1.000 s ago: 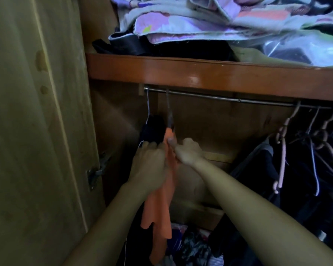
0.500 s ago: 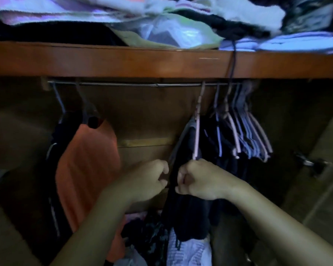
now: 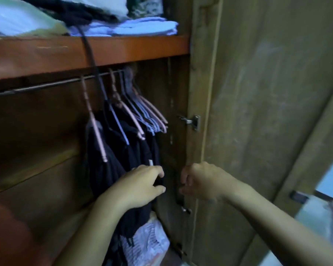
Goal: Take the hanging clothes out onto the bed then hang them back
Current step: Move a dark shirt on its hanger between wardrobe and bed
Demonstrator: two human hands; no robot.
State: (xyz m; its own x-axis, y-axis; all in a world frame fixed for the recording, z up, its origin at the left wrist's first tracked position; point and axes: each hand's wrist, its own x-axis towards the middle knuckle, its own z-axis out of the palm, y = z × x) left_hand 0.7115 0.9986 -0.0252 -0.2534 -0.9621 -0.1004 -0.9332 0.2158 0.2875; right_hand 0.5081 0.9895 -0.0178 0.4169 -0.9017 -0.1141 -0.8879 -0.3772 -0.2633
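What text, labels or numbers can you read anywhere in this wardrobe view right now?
None can be read.
A small pale tag on the dark hanging clothes, just above the left hand: too small and blurred.
The folded laundry on the shelf shows no print.
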